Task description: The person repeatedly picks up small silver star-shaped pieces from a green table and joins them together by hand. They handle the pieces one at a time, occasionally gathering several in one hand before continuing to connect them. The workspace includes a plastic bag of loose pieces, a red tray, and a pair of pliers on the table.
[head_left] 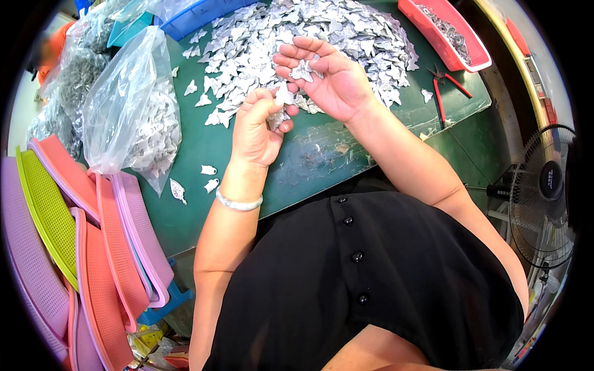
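My left hand (255,133) is closed on small silver metal pieces (284,96), one pinched at the thumb and more tucked under the curled fingers. Close beside it, my right hand (340,86) is turned palm up with the fingers slightly bent. Silver butterfly-shaped pieces (302,71) rest on those fingers. Both hands are over the near edge of a big heap of similar silver pieces (247,46) on the green table (309,157). Three loose silver pieces (178,191) lie left of my left wrist.
A clear bag of silver pieces (133,111) stands at the left, by stacked coloured plastic baskets (102,278). A red bin (476,59) of metal parts and red-handled pliers (440,96) are at the right. A blue bin (204,13) stands behind; a fan (547,185) is right.
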Demonstrator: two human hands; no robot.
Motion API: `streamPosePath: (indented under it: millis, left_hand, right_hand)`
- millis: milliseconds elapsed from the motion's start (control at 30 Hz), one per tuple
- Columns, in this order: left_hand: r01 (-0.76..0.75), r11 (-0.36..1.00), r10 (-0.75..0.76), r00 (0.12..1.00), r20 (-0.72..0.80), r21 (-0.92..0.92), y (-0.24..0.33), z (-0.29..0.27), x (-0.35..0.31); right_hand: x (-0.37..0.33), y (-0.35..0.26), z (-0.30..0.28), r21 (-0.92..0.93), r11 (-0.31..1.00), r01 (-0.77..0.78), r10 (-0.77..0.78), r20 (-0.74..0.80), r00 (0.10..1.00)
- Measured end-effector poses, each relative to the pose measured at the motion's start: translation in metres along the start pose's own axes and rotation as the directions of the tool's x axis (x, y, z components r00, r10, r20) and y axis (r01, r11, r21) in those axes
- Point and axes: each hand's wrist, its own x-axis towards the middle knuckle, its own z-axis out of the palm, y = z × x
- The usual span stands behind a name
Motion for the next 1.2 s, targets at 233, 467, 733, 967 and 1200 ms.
streamPosePath:
  millis: [233, 467, 733, 967, 1200]
  left_hand:
    - [0.045, 0.998, -0.043, 0.998, -0.047, 0.044, -0.003, 0.008, 0.002]
    - [0.013, 0.985, 0.004, 0.995, -0.1, 0.17, -0.007, 0.005, 0.004]
    - [0.01, 1.0, -0.011, 0.998, -0.059, -0.009, -0.001, -0.005, 0.004]
    - [0.072, 0.997, -0.074, 0.996, -0.055, -0.04, -0.002, -0.001, 0.004]
    - [0.137, 0.982, -0.134, 0.99, 0.037, -0.13, -0.003, 0.002, 0.003]
  right_hand:
    - [-0.002, 0.005, 0.01, -0.04, 0.999, 0.009, -0.007, 0.058, 0.998]
    - [-0.007, 0.013, 0.012, -0.052, 0.997, -0.063, 0.066, 0.068, 0.995]
    - [-0.007, 0.008, 0.011, 0.078, 0.994, -0.074, 0.07, 0.057, 0.996]
    - [-0.006, 0.005, 0.012, 0.05, 0.997, -0.057, 0.055, 0.028, 0.998]
    - [-0.012, 0.015, 0.024, -0.585, 0.809, 0.062, 0.134, 0.286, 0.949]
